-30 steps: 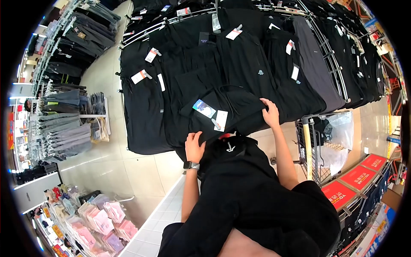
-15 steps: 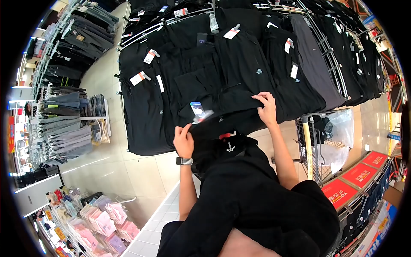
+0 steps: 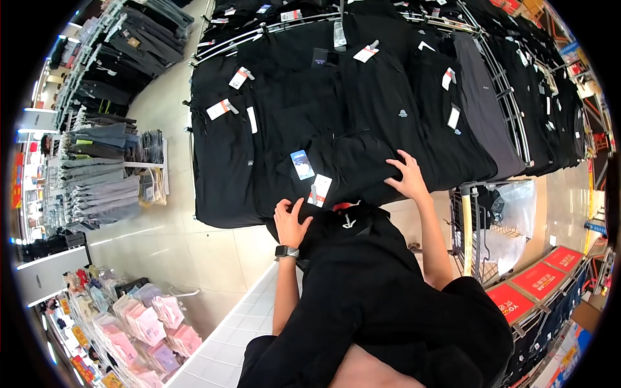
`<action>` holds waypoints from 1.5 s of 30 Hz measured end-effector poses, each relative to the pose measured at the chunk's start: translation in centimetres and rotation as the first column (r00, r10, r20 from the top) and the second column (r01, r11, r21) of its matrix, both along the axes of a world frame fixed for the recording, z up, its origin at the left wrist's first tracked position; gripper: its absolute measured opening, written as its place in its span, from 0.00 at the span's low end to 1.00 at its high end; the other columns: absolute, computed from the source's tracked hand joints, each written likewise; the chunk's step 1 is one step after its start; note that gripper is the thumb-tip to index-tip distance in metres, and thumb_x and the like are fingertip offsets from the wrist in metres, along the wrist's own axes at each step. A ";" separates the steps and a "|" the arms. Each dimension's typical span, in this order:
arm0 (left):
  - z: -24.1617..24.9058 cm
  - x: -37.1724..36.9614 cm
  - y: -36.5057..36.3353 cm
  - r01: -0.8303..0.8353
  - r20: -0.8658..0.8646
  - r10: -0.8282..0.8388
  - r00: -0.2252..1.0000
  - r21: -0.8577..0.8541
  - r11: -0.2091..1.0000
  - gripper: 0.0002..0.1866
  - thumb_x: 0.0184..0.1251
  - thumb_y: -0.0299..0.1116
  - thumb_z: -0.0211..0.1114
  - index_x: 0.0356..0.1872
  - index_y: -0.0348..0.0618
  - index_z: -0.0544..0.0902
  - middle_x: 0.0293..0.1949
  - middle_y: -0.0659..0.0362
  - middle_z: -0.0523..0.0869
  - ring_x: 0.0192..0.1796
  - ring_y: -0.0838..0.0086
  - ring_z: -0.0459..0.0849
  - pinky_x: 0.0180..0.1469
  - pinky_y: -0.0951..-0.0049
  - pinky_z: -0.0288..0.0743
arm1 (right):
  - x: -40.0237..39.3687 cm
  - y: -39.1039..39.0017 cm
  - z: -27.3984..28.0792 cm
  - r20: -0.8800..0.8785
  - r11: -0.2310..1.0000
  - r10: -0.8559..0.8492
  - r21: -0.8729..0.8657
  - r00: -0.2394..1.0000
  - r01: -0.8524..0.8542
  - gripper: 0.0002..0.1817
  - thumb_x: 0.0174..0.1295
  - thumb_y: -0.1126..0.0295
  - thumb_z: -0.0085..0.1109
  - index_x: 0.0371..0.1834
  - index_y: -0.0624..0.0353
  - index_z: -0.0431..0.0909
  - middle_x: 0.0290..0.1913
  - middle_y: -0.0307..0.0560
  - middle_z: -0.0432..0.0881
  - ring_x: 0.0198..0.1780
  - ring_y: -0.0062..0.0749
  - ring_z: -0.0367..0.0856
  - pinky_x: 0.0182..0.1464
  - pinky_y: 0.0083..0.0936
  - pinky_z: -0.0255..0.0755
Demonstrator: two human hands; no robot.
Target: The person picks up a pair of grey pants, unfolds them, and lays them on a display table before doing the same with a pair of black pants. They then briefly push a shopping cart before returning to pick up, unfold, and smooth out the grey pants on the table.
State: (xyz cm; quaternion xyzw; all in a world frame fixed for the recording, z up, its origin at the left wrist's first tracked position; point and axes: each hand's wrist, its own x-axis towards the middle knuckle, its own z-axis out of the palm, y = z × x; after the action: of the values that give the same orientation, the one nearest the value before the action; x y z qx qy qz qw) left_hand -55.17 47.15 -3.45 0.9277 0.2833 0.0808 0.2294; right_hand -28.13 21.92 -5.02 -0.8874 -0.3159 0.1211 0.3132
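1. Between the left hand [image 3: 292, 221] and the right hand [image 3: 409, 176], at the near edge of the display, lies a black garment [image 3: 359, 161], soft and matt, its cloth gently creased.
2. Just ahead of the left hand, two tags lie on it: a blue hang tag [image 3: 301, 165] with a pale lower part and, nearer, a white tag [image 3: 318, 191] with red print and a grey clip. Both are tilted, and their small print is too fine to read.
3. At the garment's near left corner, the left hand has bent fingers, with the thumb set apart from them; whether it pinches the cloth, I cannot tell. A dark-faced watch [image 3: 286, 251] sits on that wrist.
4. Over the garment's right side, the right hand is spread, fingers curved, thumb apart, tips at the cloth.
5. Ahead of both hands, more black clothes [image 3: 375, 97] lie side by side, several bearing white-and-red tags.
6. Ahead and to the right of the right hand hangs a dark grey garment [image 3: 488, 107], beside the bars of a metal rack [image 3: 515, 119].
7. Right of the right hand stands a trolley [image 3: 467, 226] with clear plastic [image 3: 514, 223] in it.
8. Well behind and left of the left hand hang pink items [image 3: 147, 323].
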 end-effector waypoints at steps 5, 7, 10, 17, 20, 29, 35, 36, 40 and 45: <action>-0.7 0.1 0.1 0.001 -0.038 0.002 0.999 0.099 0.995 0.28 0.44 0.26 0.75 0.53 0.54 0.82 0.61 0.54 0.70 0.59 0.56 0.70 0.60 0.58 0.65 | 0.4 -0.7 0.8 -0.093 0.974 0.202 -0.086 0.975 -0.210 0.36 0.41 0.62 0.77 0.59 0.41 0.76 0.74 0.49 0.58 0.74 0.51 0.55 0.71 0.46 0.56; -0.8 0.4 0.7 0.011 0.002 -0.011 1.000 0.120 0.993 0.25 0.43 0.24 0.74 0.48 0.53 0.85 0.62 0.56 0.70 0.64 0.56 0.67 0.65 0.56 0.61 | 0.8 -0.9 0.4 -0.096 0.975 0.202 -0.073 0.975 -0.209 0.31 0.44 0.63 0.75 0.56 0.44 0.78 0.73 0.49 0.59 0.73 0.53 0.55 0.70 0.45 0.57; 1.3 2.1 2.9 0.055 0.142 -0.068 0.987 0.093 0.994 0.13 0.51 0.28 0.71 0.41 0.47 0.86 0.53 0.59 0.79 0.60 0.60 0.73 0.62 0.59 0.63 | 2.0 0.0 0.5 -0.005 0.987 0.157 0.034 0.988 -0.157 0.18 0.48 0.66 0.72 0.45 0.52 0.82 0.65 0.50 0.71 0.68 0.49 0.66 0.67 0.39 0.63; 8.2 8.2 7.8 -0.258 0.370 0.316 0.874 -0.198 0.946 0.15 0.62 0.38 0.69 0.35 0.32 0.82 0.22 0.48 0.82 0.25 0.64 0.83 0.29 0.69 0.71 | 2.6 6.9 9.3 -0.108 0.909 -0.114 0.390 0.988 0.147 0.19 0.61 0.60 0.65 0.32 0.70 0.78 0.22 0.55 0.78 0.23 0.33 0.78 0.29 0.26 0.68; 12.7 10.1 5.0 -0.301 0.343 0.440 0.830 -0.390 0.871 0.14 0.62 0.36 0.69 0.35 0.32 0.82 0.23 0.52 0.83 0.27 0.70 0.82 0.32 0.70 0.73 | 1.6 9.2 7.8 -0.277 0.799 -0.162 0.527 0.947 0.290 0.18 0.60 0.61 0.65 0.34 0.70 0.78 0.24 0.55 0.80 0.25 0.29 0.77 0.31 0.27 0.69; 5.2 9.5 -3.9 0.127 0.370 0.199 0.907 -0.694 0.708 0.17 0.72 0.35 0.60 0.50 0.29 0.79 0.36 0.50 0.86 0.35 0.72 0.87 0.39 0.72 0.79 | -8.7 10.8 7.1 -0.510 0.899 -0.022 0.366 0.860 0.240 0.23 0.63 0.60 0.62 0.54 0.64 0.69 0.35 0.60 0.80 0.39 0.35 0.81 0.43 0.31 0.73; 6.5 8.6 -1.6 0.352 0.424 -0.010 0.905 -0.738 0.575 0.19 0.79 0.35 0.47 0.56 0.28 0.76 0.46 0.53 0.83 0.37 0.74 0.84 0.41 0.77 0.79 | -7.1 10.5 7.6 -0.235 0.873 0.140 0.488 0.962 -0.008 0.34 0.53 0.59 0.72 0.58 0.65 0.69 0.40 0.59 0.82 0.42 0.36 0.84 0.46 0.29 0.75; 7.5 8.8 -1.5 0.354 0.426 -0.011 0.904 -0.736 0.577 0.19 0.79 0.35 0.47 0.56 0.28 0.76 0.46 0.53 0.83 0.37 0.74 0.84 0.41 0.77 0.79 | -6.8 10.6 8.1 -0.232 0.872 0.140 0.490 0.963 -0.009 0.34 0.53 0.59 0.72 0.58 0.65 0.69 0.40 0.59 0.82 0.42 0.36 0.84 0.46 0.29 0.75; 10.5 9.1 0.2 0.466 0.471 -0.223 0.853 -0.496 0.732 0.13 0.69 0.28 0.60 0.51 0.36 0.81 0.47 0.51 0.82 0.43 0.70 0.83 0.40 0.75 0.77 | -6.1 10.4 10.1 -0.340 0.811 0.206 0.584 0.918 0.034 0.18 0.54 0.75 0.70 0.45 0.65 0.73 0.35 0.44 0.82 0.37 0.20 0.78 0.42 0.21 0.73; 12.0 8.5 1.7 0.385 0.423 -0.262 0.868 -0.237 0.892 0.23 0.50 0.33 0.74 0.52 0.50 0.83 0.67 0.51 0.65 0.65 0.56 0.68 0.64 0.60 0.66 | -5.9 7.9 11.3 -0.269 0.814 0.401 0.543 0.876 -0.207 0.20 0.51 0.69 0.74 0.41 0.65 0.75 0.32 0.50 0.81 0.34 0.34 0.81 0.38 0.27 0.73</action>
State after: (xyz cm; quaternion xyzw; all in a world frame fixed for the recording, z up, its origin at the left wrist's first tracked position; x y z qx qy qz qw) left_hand -46.69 48.80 8.54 0.8804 0.0810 0.1727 0.4342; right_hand -34.07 29.86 6.25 -0.6734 -0.4114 0.2501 0.5610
